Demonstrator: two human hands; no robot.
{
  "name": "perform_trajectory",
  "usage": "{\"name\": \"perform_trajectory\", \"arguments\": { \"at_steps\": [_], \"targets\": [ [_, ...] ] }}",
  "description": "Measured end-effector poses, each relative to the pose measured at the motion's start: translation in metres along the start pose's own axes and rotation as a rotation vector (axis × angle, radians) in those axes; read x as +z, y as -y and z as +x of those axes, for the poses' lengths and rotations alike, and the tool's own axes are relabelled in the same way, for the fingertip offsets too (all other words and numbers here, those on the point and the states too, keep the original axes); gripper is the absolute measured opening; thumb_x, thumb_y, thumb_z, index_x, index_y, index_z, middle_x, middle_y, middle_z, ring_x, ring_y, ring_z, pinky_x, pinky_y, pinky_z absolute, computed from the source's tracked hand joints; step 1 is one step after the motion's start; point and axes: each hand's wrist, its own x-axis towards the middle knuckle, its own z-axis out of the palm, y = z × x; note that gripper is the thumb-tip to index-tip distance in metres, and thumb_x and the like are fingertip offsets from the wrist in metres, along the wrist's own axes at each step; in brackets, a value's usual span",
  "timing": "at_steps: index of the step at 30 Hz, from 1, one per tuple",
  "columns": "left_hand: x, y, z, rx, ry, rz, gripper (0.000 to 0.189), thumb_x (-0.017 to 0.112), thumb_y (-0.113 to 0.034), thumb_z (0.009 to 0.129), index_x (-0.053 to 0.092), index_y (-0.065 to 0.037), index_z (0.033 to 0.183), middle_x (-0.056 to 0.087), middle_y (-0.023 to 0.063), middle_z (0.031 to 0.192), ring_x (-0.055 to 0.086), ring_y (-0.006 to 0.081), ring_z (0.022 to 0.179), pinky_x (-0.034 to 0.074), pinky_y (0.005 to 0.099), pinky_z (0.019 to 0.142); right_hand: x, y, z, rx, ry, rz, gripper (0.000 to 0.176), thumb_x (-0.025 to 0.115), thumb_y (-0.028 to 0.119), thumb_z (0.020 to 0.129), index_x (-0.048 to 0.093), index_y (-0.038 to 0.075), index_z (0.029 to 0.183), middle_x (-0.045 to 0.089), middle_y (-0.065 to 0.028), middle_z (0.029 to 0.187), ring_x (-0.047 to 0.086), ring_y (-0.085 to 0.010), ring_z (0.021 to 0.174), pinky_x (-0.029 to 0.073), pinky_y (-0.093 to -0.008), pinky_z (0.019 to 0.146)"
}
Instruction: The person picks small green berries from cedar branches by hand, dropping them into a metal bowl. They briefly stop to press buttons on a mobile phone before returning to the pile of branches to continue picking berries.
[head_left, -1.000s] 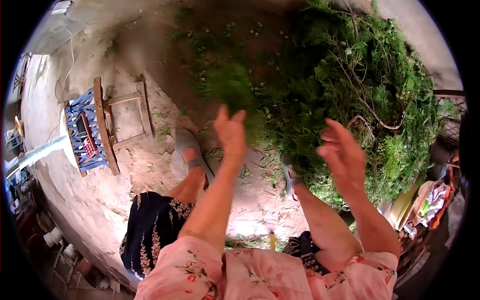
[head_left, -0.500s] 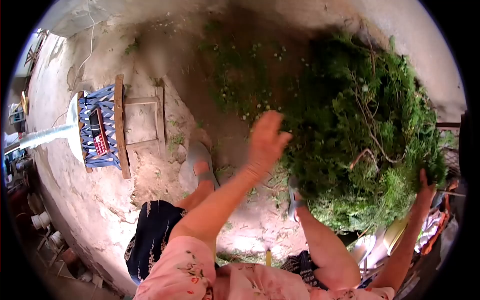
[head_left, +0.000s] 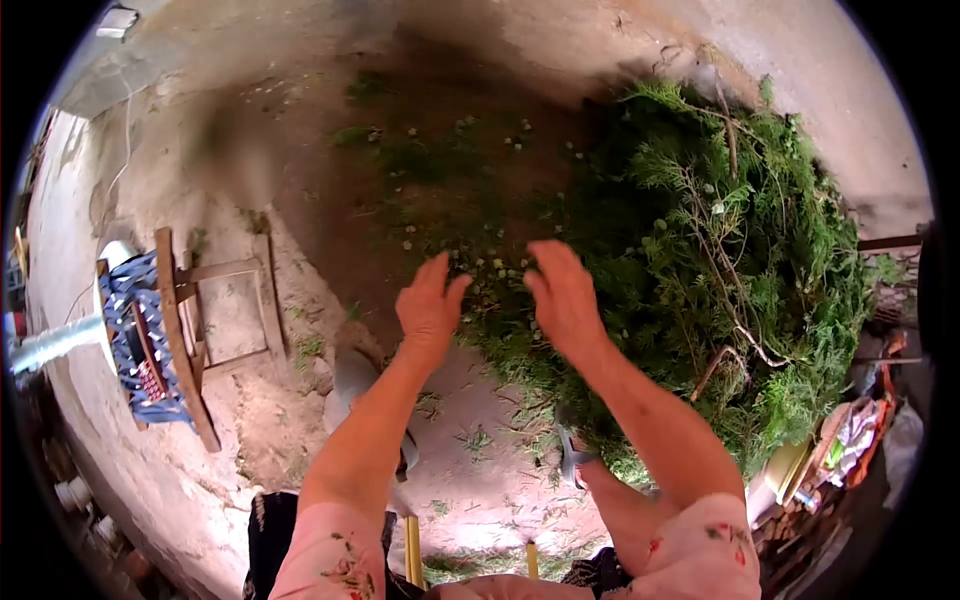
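Note:
My left hand (head_left: 430, 310) reaches forward with thumb and fingers apart, and nothing shows in its grasp. Across from it, my right hand (head_left: 565, 300) is also open, its thumb spread from the fingers and pointing inward. Between and just beyond the fingertips lie small pale-green round cones (head_left: 495, 265) scattered over loose green sprigs on the ground. A large heap of leafy evergreen branches (head_left: 740, 240) rises right beside my right hand and forearm. Bare twigs (head_left: 715, 245) run across the top of that heap.
At the left stands a wooden stool (head_left: 170, 330) with a woven blue strap seat and a red phone (head_left: 150, 355) on it. My sandalled feet (head_left: 573, 460) rest on the dirt floor. Colourful bags and clutter (head_left: 840, 450) sit at the lower right; a wall rises behind.
My right hand has come from the heap's right edge to the middle, opposite my left. The left hand has moved left and slightly down in view. The view has shifted.

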Motion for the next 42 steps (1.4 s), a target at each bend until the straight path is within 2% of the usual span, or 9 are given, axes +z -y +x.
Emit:
{"name": "perform_trajectory", "arguments": {
  "at_steps": [5, 11, 14, 20, 27, 32, 34, 37, 42],
  "targets": [
    [-0.032, 0.055, 0.063, 0.259, -0.453, 0.176, 0.053, 0.061, -0.036, 0.079, 0.048, -0.008, 0.121, 0.048, 0.0187, 0.122, 0.043, 0.0377, 0.112, 0.039, 0.0430, 0.090, 0.021, -0.094, 0.077, 0.162, -0.164, -0.259, 0.037, 0.060, 0.007, 0.077, 0.049, 0.001, 0.112, 0.046, -0.0197, 0.117, 0.047, -0.0396, 0.101, 0.042, -0.0450, 0.084],
    [-0.044, 0.088, 0.101, 0.028, -0.209, 0.550, 0.069, 0.062, -0.043, 0.077, 0.039, -0.002, 0.127, 0.041, 0.0206, 0.128, 0.038, 0.0358, 0.119, 0.035, 0.0418, 0.094, 0.023, -0.191, 0.136, 0.342, -0.107, -0.241, 0.049, 0.055, 0.030, 0.084, 0.040, 0.009, 0.126, 0.039, -0.0166, 0.130, 0.033, -0.0433, 0.119, 0.036, -0.0473, 0.093],
    [-0.025, 0.067, 0.097, 0.144, -0.105, 0.270, 0.064, 0.059, -0.042, 0.079, 0.040, -0.005, 0.126, 0.040, 0.0186, 0.130, 0.033, 0.0344, 0.123, 0.029, 0.0510, 0.097, 0.041, -0.149, 0.132, 0.444, 0.093, -0.399, 0.054, 0.052, 0.036, 0.085, 0.036, 0.011, 0.130, 0.037, -0.0129, 0.132, 0.028, -0.0426, 0.123, 0.034, -0.0475, 0.096],
    [-0.013, 0.020, 0.033, 0.453, -0.105, 0.172, 0.049, 0.058, -0.041, 0.080, 0.055, -0.002, 0.111, 0.051, 0.0166, 0.119, 0.053, 0.0332, 0.100, 0.041, 0.0389, 0.085, 0.074, -0.060, 0.047, 0.245, 0.121, -0.216, 0.032, 0.064, 0.022, 0.076, 0.057, 0.010, 0.105, 0.051, -0.0076, 0.114, 0.047, -0.0335, 0.105, 0.042, -0.0464, 0.084],
    [-0.049, 0.057, 0.072, 0.352, -0.291, 0.045, 0.041, 0.062, -0.035, 0.080, 0.059, -0.003, 0.105, 0.056, 0.0119, 0.112, 0.059, 0.0282, 0.091, 0.049, 0.0322, 0.074, 0.063, -0.158, 0.154, -0.031, -0.602, -0.487, 0.029, 0.063, 0.020, 0.077, 0.057, 0.006, 0.101, 0.054, -0.0142, 0.103, 0.052, -0.0353, 0.093, 0.043, -0.0475, 0.079],
    [-0.058, 0.077, 0.087, 0.228, -0.440, 0.107, 0.040, 0.062, -0.030, 0.080, 0.057, -0.002, 0.108, 0.051, 0.0159, 0.118, 0.048, 0.0340, 0.107, 0.041, 0.0387, 0.088, 0.083, -0.131, 0.124, 0.081, -0.141, -0.240, 0.040, 0.063, 0.023, 0.078, 0.052, 0.006, 0.112, 0.053, -0.0178, 0.107, 0.052, -0.0375, 0.095, 0.042, -0.0486, 0.079],
    [-0.061, 0.087, 0.086, 0.164, -0.423, 0.051, 0.043, 0.063, -0.031, 0.080, 0.055, -0.003, 0.112, 0.049, 0.0164, 0.121, 0.045, 0.0328, 0.111, 0.039, 0.0386, 0.090, 0.073, -0.091, 0.132, 0.196, -0.112, -0.139, 0.038, 0.064, 0.023, 0.077, 0.054, 0.005, 0.110, 0.053, -0.0190, 0.109, 0.051, -0.0379, 0.098, 0.042, -0.0476, 0.080],
    [-0.057, 0.101, 0.077, 0.125, -0.365, 0.062, 0.048, 0.063, -0.032, 0.081, 0.052, -0.003, 0.117, 0.046, 0.0168, 0.125, 0.042, 0.0323, 0.115, 0.036, 0.0392, 0.094, 0.081, -0.118, 0.181, -0.159, -0.411, -0.380, 0.029, 0.064, 0.022, 0.077, 0.060, 0.004, 0.099, 0.053, -0.0188, 0.108, 0.050, -0.0368, 0.101, 0.043, -0.0458, 0.080],
    [-0.056, 0.120, 0.067, 0.114, -0.308, 0.263, 0.054, 0.063, -0.032, 0.080, 0.047, -0.002, 0.122, 0.040, 0.0162, 0.131, 0.037, 0.0330, 0.121, 0.030, 0.0396, 0.100, 0.104, -0.083, 0.155, -0.013, -0.107, -0.378, 0.021, 0.063, 0.023, 0.078, 0.063, 0.005, 0.088, 0.054, -0.0169, 0.096, 0.052, -0.0324, 0.094, 0.045, -0.0442, 0.074]
  ]
}}
